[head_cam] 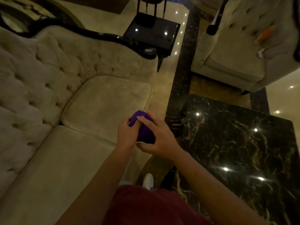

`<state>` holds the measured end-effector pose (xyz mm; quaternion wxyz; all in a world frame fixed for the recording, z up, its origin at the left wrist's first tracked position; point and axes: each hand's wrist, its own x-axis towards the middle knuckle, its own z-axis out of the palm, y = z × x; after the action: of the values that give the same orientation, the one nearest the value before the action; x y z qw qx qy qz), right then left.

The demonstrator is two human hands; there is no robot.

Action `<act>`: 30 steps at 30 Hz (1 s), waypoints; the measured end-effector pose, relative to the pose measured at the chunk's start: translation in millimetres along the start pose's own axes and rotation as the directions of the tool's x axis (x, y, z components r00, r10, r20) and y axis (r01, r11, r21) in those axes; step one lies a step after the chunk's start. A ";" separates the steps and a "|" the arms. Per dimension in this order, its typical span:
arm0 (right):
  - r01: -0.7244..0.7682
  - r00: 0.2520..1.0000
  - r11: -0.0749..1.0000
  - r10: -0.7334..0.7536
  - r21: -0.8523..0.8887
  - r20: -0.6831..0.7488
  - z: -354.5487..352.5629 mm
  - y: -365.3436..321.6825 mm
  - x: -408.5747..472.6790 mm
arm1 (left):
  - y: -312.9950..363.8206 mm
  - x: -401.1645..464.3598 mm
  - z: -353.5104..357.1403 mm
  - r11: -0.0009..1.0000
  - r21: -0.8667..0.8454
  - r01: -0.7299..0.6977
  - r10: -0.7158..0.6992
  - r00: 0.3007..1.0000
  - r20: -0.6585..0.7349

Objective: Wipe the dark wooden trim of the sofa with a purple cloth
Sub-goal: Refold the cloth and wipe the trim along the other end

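A bunched purple cloth point(144, 127) is held between both of my hands, in front of the sofa's seat edge. My left hand point(127, 135) grips its left side and my right hand point(159, 140) wraps over its right side. The beige tufted sofa point(103, 101) fills the left half of the view. Its dark glossy wooden trim point(103, 36) runs along the top of the backrest and curls down at the armrest end, far above my hands. The cloth is not touching the trim.
A dark marble coffee table point(240, 143) stands at the right, close to my right arm. A black side table point(154, 31) sits behind the sofa's arm. A beige armchair point(235, 51) is at the upper right. My white shoe point(148, 181) rests on the glossy floor.
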<state>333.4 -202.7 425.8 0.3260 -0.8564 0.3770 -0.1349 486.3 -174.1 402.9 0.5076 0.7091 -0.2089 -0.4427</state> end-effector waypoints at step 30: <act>-0.029 0.998 0.999 0.028 0.020 0.056 -130.0 188.7 397.7 | 175.2 375.0 150.0 0.942 -0.288 0.171 -0.175 0.985 0.015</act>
<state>436.4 -648.8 393.0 0.3470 -0.8509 0.3786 -0.1103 582.4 -603.6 391.6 0.5659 0.6455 -0.0762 -0.5073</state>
